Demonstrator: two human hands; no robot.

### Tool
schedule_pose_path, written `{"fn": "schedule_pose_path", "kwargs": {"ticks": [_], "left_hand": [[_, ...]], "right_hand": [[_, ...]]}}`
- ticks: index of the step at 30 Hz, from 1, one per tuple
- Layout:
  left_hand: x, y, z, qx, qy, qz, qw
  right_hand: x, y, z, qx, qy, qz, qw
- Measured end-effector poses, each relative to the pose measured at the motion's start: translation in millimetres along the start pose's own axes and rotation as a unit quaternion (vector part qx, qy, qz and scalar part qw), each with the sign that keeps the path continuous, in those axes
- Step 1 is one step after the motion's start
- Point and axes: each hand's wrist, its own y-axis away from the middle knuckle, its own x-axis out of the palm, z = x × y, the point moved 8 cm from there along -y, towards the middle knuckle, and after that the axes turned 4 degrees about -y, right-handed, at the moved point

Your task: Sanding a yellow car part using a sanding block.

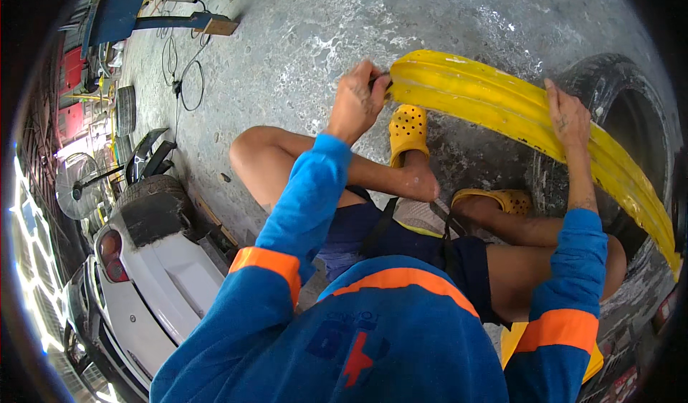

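Observation:
A long, curved yellow panel (473, 91) with ridges and scuffed edges reaches from in front of me to the far right. My right hand (571, 120) grips it around the middle, the fingers at its upper edge. At the panel's left end is my left hand (358, 95), its fingers closed around a small dark thing (381, 82) whose kind I cannot make out. That dark thing is at or very close to the panel's end. The panel's right part passes in front of a tyre.
A large black tyre (631, 109) lies at my right. Yellow clogs (409, 132) are on my feet between my bent legs. To the left are a white car body part with a red tail light (112, 254), a fan (79, 186), cables (179, 84) and a blue metal frame (115, 8).

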Motion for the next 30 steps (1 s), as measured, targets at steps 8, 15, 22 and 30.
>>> {"fn": "schedule_pose_path", "kwargs": {"ticks": [8, 15, 22, 30], "left_hand": [[-16, -5, -1, -0.005, 0.087, -0.088, 0.992], [-4, -12, -6, 0.018, 0.078, -0.026, 0.996], [10, -32, -20, 0.166, -0.045, 0.041, 0.984], [13, -43, -35, 0.257, -0.053, 0.088, 0.961]], "right_hand": [[4, -2, -3, -0.003, -0.002, 0.015, 1.000], [1, 0, -1, -0.010, -0.023, -0.003, 1.000], [-1, 0, 4, -0.033, -0.022, -0.009, 0.999], [3, 1, 3, 0.006, -0.018, 0.049, 0.999]]}}
